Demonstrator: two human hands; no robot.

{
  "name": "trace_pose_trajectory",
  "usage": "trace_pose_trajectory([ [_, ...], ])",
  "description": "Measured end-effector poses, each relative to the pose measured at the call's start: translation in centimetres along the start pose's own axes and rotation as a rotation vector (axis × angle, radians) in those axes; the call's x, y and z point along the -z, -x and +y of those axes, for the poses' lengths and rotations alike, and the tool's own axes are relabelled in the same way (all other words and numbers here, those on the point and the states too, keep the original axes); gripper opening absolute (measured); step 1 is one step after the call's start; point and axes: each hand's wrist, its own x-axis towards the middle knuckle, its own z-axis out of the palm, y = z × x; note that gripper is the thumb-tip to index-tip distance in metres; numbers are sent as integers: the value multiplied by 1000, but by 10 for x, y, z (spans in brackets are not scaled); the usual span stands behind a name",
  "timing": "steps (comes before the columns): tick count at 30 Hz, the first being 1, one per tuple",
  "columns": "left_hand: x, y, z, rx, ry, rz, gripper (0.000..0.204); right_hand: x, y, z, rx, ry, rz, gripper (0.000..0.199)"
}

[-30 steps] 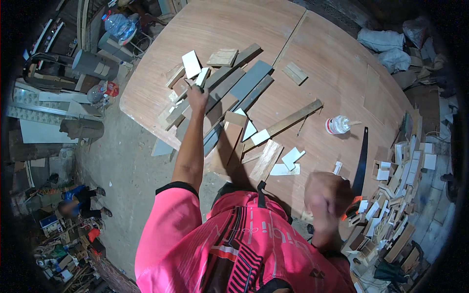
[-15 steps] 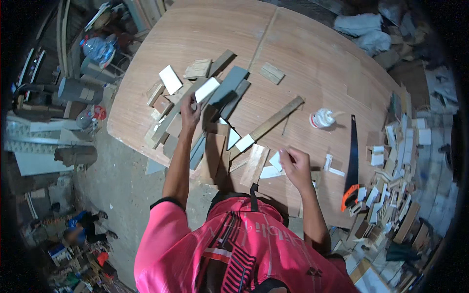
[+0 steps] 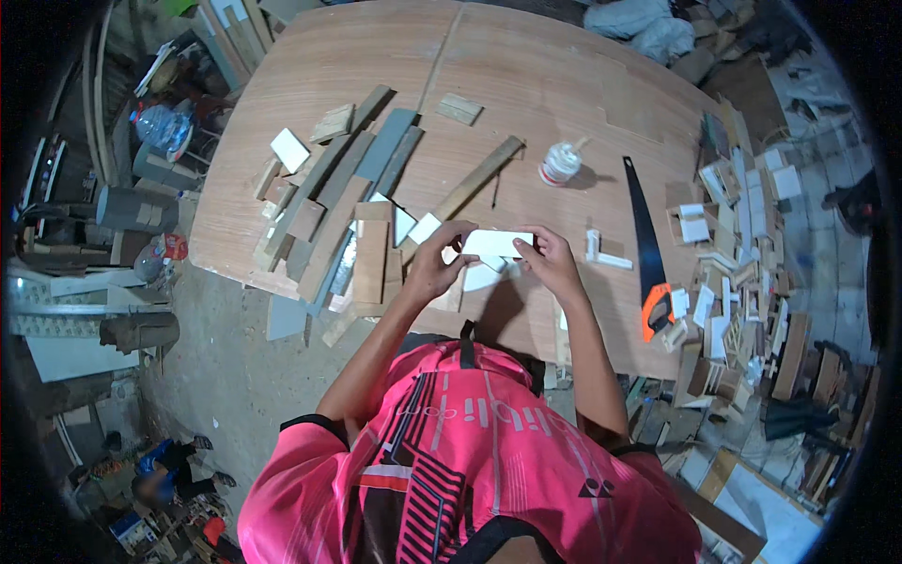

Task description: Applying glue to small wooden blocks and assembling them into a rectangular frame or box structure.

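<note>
A white rectangular piece (image 3: 497, 244), apparently a painted wood block, is held up level above the table's near edge. My left hand (image 3: 436, 266) has its fingers closed at the left end of this piece. The right end is pinched by my right hand (image 3: 552, 263), thumb on its near face. Bits of white show just below the piece and inside my left hand; whether they are held cannot be made out. Under my hands lies a white strip (image 3: 479, 278) on the table. A wood strip with a white end (image 3: 470, 188) lies slanting beyond my left hand.
Wood strips and grey boards (image 3: 385, 143) are heaped at the table's left. A white glue bottle (image 3: 561, 164) stands beyond my right hand. Right of it lie a white T-shaped piece (image 3: 606, 252) and a handsaw (image 3: 648, 240) with orange handle. Offcuts (image 3: 723, 310) crowd the right side.
My left hand has come from the wood heap toward me with the white piece. My right hand has moved up to meet it and now grips the other end. The view has shifted.
</note>
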Motion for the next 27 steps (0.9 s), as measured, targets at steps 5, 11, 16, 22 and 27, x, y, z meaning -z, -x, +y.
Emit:
trace_pose_trajectory([
  [5, -55, 8, 6, -1, -32, -57, 57, 58, 29, 29, 15, 148, -65, 32],
  [11, -138, 17, -7, 52, -95, 2, 64, 185, 33, 76, 153, 406, 282, 30],
  [16, -191, 47, -35, 329, -71, 14, 52, 296, 20, 104, 78, 551, 329, 23],
  [22, -230, 85, -63, 551, -60, 105, 41, 342, -17, 153, 233, 703, 204, 26],
  [27, -247, 93, -67, 641, -46, 116, 42, 337, -40, 164, 275, 757, 147, 22],
])
